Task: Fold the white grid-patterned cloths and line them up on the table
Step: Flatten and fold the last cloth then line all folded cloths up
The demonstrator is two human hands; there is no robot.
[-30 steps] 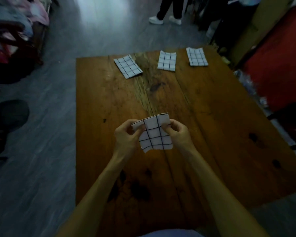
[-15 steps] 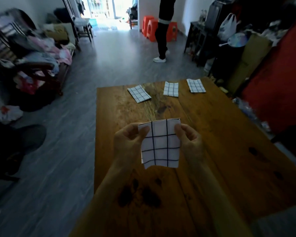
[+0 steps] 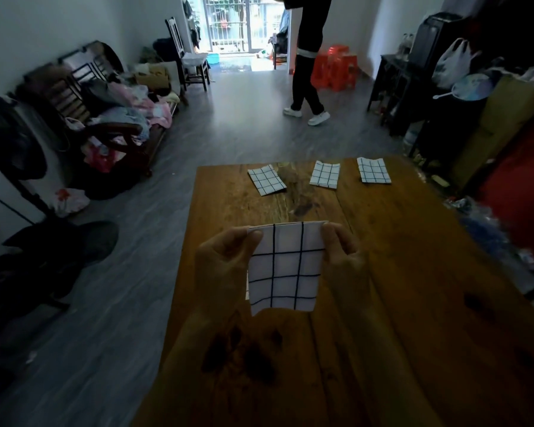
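held: folded cloth (image 3: pixel 284 266) pinched at top corners by left hand (image 3: pixel 225 266) and right hand (image 3: pixel 344 257) fingers
tip: to be laid square in the counter (image 3: pixel 413 241) row (image 3: pixel 324 174)

Two bare forearms, no sleeves, hands unadorned

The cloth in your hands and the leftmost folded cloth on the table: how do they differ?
The held cloth hangs upright, pinched at its top corners by the left hand and right hand; the leftmost cloth lies flat, untouched, skewed at the far edge of the table. Both are white, dark-gridded and folded.
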